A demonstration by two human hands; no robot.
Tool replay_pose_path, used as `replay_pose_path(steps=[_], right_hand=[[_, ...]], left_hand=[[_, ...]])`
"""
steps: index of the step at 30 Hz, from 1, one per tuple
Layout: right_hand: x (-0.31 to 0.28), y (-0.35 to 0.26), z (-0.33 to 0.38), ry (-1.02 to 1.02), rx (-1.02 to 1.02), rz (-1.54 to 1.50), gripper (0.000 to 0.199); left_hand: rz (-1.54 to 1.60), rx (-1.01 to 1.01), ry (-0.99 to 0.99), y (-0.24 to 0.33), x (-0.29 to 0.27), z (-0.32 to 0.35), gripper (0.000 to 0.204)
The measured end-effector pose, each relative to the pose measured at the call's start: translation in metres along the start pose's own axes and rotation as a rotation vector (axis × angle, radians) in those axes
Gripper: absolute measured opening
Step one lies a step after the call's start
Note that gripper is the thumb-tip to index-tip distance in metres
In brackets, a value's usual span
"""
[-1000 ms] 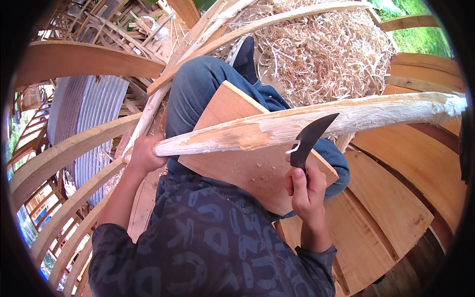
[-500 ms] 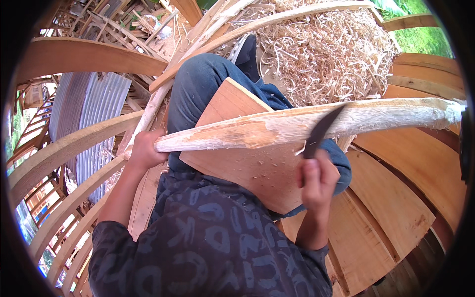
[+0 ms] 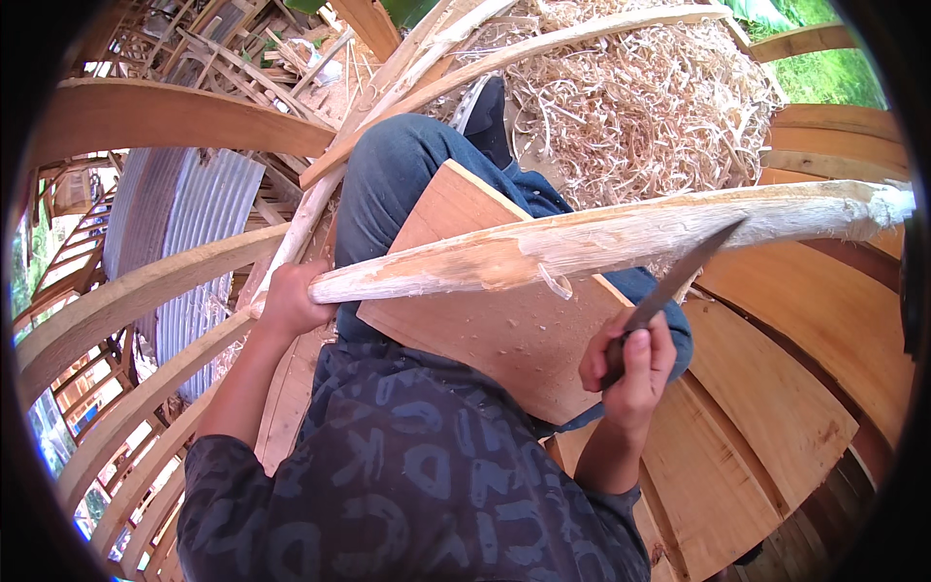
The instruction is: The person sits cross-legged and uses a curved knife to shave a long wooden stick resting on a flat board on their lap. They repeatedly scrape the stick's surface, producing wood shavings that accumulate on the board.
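Note:
A long pale wooden pole (image 3: 436, 267), partly shaved to bare wood, lies slantwise across my lap. My left hand (image 3: 294, 299) is closed around its near-left end. In my right hand (image 3: 635, 364) is a large dark-bladed knife (image 3: 679, 276), gripped by the handle with the blade pointing up and to the right. The blade tip overlaps the pole's right part; I cannot tell whether they touch. One curled shaving (image 3: 555, 281) hangs from the pole's lower edge. Beneath the pole a flat wooden board (image 3: 495, 349) rests on my thighs, dotted with small chips.
A big heap of wood shavings (image 3: 650, 116) lies ahead of my foot. Curved wooden ribs (image 3: 184, 272) arch along the left, near a corrugated metal sheet (image 3: 199, 242). Broad planks (image 3: 756, 407) line the right side. Scrap sticks (image 3: 252, 73) are piled at the far left.
The knife has swung clockwise and my right hand has dropped slightly and moved right, away from the pole. A curled shaving now shows on the pole's lower edge. My left hand keeps its grip.

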State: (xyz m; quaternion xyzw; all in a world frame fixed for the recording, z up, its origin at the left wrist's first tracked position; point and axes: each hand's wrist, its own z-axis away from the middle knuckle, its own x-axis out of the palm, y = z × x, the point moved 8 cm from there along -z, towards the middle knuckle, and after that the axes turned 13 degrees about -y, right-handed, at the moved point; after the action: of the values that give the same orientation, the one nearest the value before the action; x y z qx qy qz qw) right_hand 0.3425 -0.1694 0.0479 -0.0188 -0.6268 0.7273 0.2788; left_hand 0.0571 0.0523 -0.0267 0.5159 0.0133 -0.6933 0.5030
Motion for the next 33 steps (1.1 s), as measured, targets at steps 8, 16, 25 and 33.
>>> replay_pose_path(steps=[8, 16, 25, 33], right_hand=[[-0.017, -0.019, -0.009, 0.016, 0.025, 0.477, 0.018], [0.027, -0.001, -0.016, -0.304, 0.147, 0.765, 0.013], [-0.028, -0.020, -0.001, 0.173, -0.093, 0.298, 0.027], [-0.024, -0.011, 0.005, 0.360, -0.155, 0.390, 0.025]], left_hand=[[0.008, 0.012, 0.018, 0.001, 0.003, 0.001, 0.017], [-0.017, 0.016, -0.013, -0.006, 0.007, 0.002, 0.019], [0.033, -0.008, 0.009, 0.000, 0.006, 0.004, 0.020], [-0.034, -0.055, 0.111, 0.018, -0.003, 0.025, 0.025]])
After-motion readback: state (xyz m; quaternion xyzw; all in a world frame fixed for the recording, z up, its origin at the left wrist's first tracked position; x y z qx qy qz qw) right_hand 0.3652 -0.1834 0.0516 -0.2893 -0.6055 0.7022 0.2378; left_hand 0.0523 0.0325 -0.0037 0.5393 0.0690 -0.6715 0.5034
